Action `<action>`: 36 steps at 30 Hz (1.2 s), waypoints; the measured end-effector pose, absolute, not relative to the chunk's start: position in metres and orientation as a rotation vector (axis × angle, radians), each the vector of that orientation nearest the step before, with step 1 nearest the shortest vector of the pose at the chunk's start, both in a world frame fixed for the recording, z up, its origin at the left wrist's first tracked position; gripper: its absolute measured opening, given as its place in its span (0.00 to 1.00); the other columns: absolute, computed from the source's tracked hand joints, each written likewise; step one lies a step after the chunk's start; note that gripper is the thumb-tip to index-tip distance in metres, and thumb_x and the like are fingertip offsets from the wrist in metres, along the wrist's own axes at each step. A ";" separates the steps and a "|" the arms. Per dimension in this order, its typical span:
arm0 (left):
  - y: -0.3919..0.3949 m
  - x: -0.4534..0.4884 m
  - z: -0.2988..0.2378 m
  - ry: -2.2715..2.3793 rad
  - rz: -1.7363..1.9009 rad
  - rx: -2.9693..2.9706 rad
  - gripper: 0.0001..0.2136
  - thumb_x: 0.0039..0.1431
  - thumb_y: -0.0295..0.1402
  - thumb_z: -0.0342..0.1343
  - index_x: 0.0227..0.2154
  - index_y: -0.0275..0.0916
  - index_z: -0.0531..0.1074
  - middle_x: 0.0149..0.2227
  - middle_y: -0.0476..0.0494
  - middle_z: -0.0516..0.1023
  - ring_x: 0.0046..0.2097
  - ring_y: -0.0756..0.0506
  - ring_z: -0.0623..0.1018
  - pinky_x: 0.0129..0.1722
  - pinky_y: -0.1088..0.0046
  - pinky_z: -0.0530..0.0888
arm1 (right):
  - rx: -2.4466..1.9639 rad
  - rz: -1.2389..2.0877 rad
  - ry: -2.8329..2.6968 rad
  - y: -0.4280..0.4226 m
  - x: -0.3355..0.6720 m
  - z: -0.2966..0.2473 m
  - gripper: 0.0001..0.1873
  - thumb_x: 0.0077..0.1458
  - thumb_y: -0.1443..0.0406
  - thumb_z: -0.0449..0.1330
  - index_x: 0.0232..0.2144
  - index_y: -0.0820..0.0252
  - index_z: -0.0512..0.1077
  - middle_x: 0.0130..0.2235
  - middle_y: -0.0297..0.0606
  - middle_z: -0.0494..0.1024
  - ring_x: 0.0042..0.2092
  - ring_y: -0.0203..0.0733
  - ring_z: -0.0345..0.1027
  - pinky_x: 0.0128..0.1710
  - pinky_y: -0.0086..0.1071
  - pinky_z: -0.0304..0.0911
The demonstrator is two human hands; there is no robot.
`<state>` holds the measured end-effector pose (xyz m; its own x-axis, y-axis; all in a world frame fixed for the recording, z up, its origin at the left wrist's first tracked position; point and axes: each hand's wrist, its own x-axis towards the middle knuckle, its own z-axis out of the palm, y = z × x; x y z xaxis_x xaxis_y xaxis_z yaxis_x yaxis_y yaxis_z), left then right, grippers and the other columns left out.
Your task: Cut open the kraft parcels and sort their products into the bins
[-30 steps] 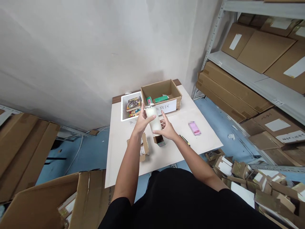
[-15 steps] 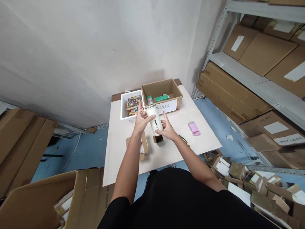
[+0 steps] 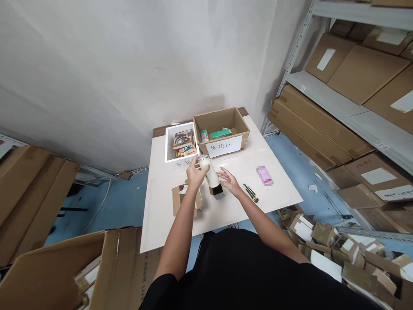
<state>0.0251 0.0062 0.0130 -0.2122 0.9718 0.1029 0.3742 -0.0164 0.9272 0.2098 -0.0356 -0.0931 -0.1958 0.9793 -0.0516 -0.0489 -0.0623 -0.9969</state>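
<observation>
White bottle (image 3: 211, 175) leans, cap (image 3: 203, 159) toward far left.

White bottle (image 3: 211, 173), pink packet (image 3: 264, 175), brown cardboard box (image 3: 222, 125).

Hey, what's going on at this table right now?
A person stands at a white table, left hand gripping a white bottle near its cap. The bottle's lower end meets a small open box, with the right hand open beside it. A utility knife lies to the right; a labelled cardboard box is at the back.
</observation>
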 end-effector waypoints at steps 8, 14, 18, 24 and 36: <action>-0.023 0.024 -0.061 1.556 1.213 1.196 0.46 0.45 0.37 0.75 0.68 0.39 0.66 0.61 0.33 0.76 0.54 0.39 0.82 0.57 0.54 0.79 | -1.748 1.340 -1.338 -0.038 0.197 -0.167 0.13 0.48 0.62 0.66 0.38 0.60 0.81 0.40 0.40 0.83 0.42 0.46 0.76 0.44 0.33 0.67; -0.049 0.026 -0.107 1.653 1.242 1.155 0.42 0.49 0.40 0.75 0.68 0.43 0.67 0.58 0.32 0.78 0.58 0.35 0.81 0.60 0.50 0.77 | -1.867 1.219 -1.347 -0.038 0.192 -0.173 0.22 0.58 0.53 0.61 0.17 0.59 0.71 0.22 0.38 0.76 0.34 0.42 0.70 0.32 0.29 0.57; -0.047 0.025 -0.117 1.670 1.281 1.155 0.42 0.53 0.42 0.73 0.69 0.44 0.64 0.59 0.32 0.78 0.62 0.34 0.78 0.62 0.48 0.75 | -1.881 1.233 -1.295 -0.042 0.192 -0.174 0.21 0.56 0.53 0.62 0.17 0.59 0.72 0.22 0.37 0.75 0.32 0.41 0.70 0.31 0.29 0.56; -0.043 0.033 -0.116 1.745 1.050 1.290 0.38 0.52 0.37 0.73 0.65 0.42 0.66 0.59 0.30 0.79 0.62 0.32 0.78 0.63 0.49 0.73 | -1.877 1.258 -1.197 -0.045 0.183 -0.177 0.19 0.56 0.55 0.63 0.18 0.57 0.69 0.22 0.35 0.73 0.32 0.42 0.70 0.30 0.29 0.58; -0.075 0.031 -0.177 1.776 0.687 1.767 0.13 0.56 0.35 0.67 0.45 0.44 0.82 0.71 0.37 0.65 0.74 0.28 0.57 0.71 0.47 0.60 | -1.773 1.368 -1.149 -0.047 0.187 -0.197 0.17 0.56 0.53 0.60 0.22 0.57 0.68 0.23 0.32 0.71 0.32 0.40 0.67 0.30 0.28 0.61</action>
